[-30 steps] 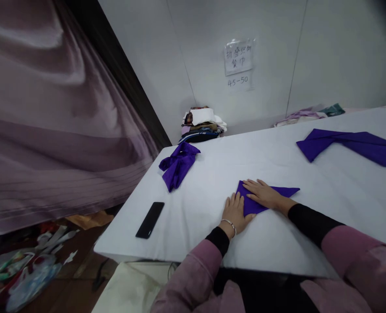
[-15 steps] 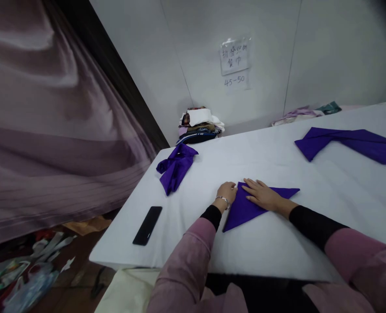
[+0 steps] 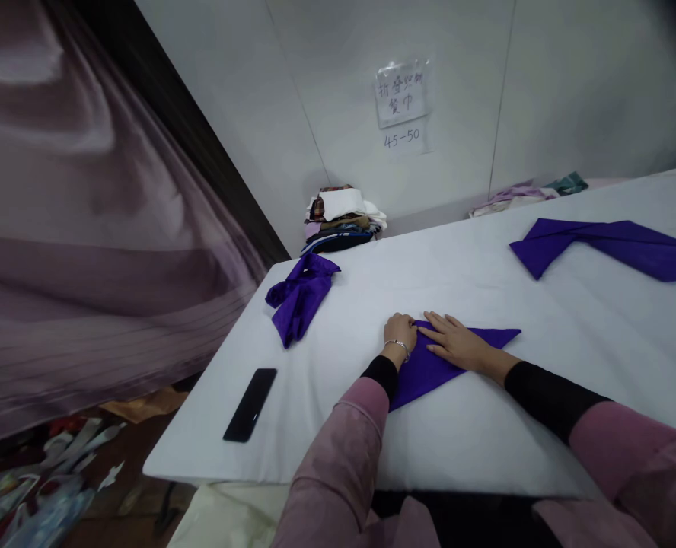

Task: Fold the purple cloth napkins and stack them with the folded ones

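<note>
A purple cloth napkin point(image 3: 429, 373), folded into a triangle, lies flat on the white-covered table. My left hand point(image 3: 400, 332), with a silver bracelet at the wrist, pinches the napkin's upper left corner, its fingers bent together. Flat on top of the napkin rests my right hand point(image 3: 455, 340), fingers stretched out and pointing left, the fingertips close to the left hand. The napkin's right point sticks out beyond my right wrist. My left forearm and sleeve hide part of its left edge.
On the white table point(image 3: 338, 449) lie a crumpled purple cloth point(image 3: 304, 297), a black phone point(image 3: 250, 405) and a long folded purple cloth point(image 3: 617, 243). Behind stands a stack of folded cloths point(image 3: 343, 221). A pink curtain point(image 3: 87, 266) hangs left; a paper sign point(image 3: 402, 95) is on the wall.
My left hand has shifted slightly right onto the napkin's corner, closer to the right hand. My right hand stays spread on the cloth. The view has moved a little.
</note>
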`<state>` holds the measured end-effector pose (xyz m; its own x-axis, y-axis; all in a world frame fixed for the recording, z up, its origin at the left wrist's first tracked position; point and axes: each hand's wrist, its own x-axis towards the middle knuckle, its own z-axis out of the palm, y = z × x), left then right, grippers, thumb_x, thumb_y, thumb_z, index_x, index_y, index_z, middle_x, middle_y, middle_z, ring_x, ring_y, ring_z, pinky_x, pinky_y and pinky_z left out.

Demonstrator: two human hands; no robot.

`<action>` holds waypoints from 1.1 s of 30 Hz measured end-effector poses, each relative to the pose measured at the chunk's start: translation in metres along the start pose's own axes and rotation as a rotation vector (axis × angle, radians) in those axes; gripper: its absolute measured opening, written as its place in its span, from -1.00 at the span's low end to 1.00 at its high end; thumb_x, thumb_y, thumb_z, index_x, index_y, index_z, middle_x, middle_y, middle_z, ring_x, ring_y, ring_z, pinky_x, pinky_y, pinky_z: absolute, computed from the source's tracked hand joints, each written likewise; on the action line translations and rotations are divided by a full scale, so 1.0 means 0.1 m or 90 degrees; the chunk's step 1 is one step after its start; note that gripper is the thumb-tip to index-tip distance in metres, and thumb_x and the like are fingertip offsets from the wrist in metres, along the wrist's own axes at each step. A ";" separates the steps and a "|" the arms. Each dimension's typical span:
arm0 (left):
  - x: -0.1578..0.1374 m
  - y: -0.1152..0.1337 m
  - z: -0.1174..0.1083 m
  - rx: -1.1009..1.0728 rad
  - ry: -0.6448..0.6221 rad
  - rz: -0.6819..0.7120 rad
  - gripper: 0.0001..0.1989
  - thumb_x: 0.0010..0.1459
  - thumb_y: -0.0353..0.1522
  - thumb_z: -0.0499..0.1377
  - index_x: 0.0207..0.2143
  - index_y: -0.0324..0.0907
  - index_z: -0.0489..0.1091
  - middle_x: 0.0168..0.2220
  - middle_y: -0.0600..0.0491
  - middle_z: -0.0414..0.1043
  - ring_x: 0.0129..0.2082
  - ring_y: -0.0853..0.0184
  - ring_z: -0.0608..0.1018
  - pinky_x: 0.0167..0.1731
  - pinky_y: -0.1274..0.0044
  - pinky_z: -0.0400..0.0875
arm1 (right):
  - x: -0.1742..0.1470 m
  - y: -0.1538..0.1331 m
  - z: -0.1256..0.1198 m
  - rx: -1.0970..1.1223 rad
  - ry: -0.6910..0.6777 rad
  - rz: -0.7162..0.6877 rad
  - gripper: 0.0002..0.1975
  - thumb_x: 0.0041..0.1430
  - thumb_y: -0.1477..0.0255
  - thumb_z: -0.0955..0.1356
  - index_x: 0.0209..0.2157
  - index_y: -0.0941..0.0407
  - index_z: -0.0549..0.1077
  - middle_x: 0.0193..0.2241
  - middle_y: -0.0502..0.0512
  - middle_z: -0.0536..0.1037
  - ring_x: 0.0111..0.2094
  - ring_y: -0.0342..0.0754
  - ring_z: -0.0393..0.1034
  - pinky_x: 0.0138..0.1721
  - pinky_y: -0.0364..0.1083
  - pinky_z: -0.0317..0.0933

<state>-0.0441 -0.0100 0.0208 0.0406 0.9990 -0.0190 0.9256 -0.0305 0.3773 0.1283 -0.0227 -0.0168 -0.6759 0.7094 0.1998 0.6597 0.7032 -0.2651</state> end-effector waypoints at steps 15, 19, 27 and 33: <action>0.05 0.02 -0.06 0.026 -0.052 -0.006 -0.84 0.09 -0.31 0.14 -0.31 -0.14 0.49 -0.15 -0.04 0.44 -0.15 0.28 0.46 -0.16 0.52 0.32 | -0.01 -0.01 -0.01 0.033 0.016 0.036 -0.28 0.23 0.04 0.06 0.30 0.06 -0.27 0.27 0.22 -0.04 0.26 0.10 -0.20 0.20 0.18 -0.17; 0.05 0.02 -0.06 0.016 -0.060 -0.018 -0.71 0.02 -0.20 0.21 -0.21 -0.13 0.46 -0.10 -0.03 0.41 -0.12 0.25 0.46 -0.15 0.49 0.32 | -0.01 -0.01 -0.01 0.036 0.020 0.040 -0.26 0.23 0.04 0.07 0.30 0.08 -0.32 0.27 0.23 -0.02 0.26 0.11 -0.19 0.20 0.17 -0.17; 0.08 0.05 -0.05 -0.002 -0.079 -0.037 -0.83 0.03 -0.26 0.21 -0.31 -0.11 0.47 -0.14 0.01 0.44 -0.17 0.28 0.48 -0.20 0.52 0.32 | 0.00 -0.02 -0.04 0.039 0.011 0.045 -0.26 0.23 0.05 0.09 0.30 0.09 -0.28 0.26 0.22 0.00 0.26 0.10 -0.18 0.21 0.15 -0.16; 0.09 0.04 -0.04 -0.008 -0.075 -0.034 -0.72 0.01 -0.23 0.22 -0.21 -0.13 0.46 -0.07 -0.03 0.40 -0.11 0.24 0.46 -0.15 0.49 0.30 | 0.01 -0.01 -0.03 0.047 0.014 0.050 -0.24 0.21 0.04 0.10 0.29 0.13 -0.25 0.26 0.24 0.00 0.26 0.10 -0.18 0.21 0.14 -0.17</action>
<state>-0.0419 -0.0011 0.0255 0.0361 0.9883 -0.1483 0.9227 0.0240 0.3848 0.1281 -0.0229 -0.0135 -0.6154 0.7634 0.1964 0.6837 0.6410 -0.3488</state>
